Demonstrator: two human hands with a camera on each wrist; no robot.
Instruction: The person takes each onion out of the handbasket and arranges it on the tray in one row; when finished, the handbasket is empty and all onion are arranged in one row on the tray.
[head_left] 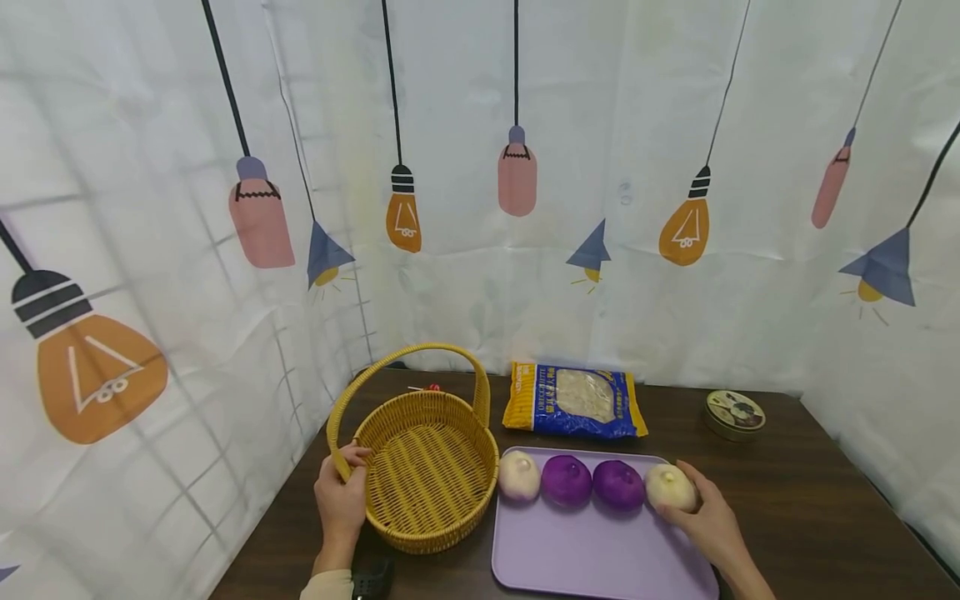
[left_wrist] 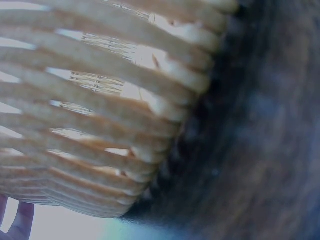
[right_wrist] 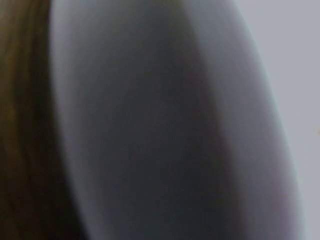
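A yellow woven basket (head_left: 420,479) with a tall arched handle stands on the left of the table; its inside is bare. My left hand (head_left: 341,496) grips its left side, at the foot of the handle. In the left wrist view the basket's weave (left_wrist: 100,105) fills much of the picture. On the lilac tray (head_left: 592,550), a row runs along the far edge: a white turnip (head_left: 519,477), two purple round vegetables (head_left: 566,481), and another white turnip (head_left: 670,487). My right hand (head_left: 705,512) has its fingers and thumb around this right-hand turnip.
Behind the tray lies a blue and yellow bag of pasta (head_left: 581,400). A round tin (head_left: 735,414) sits at the back right of the dark table (head_left: 810,500). A small red object (head_left: 432,387) shows behind the basket. Patterned white curtains (head_left: 465,300) enclose the table.
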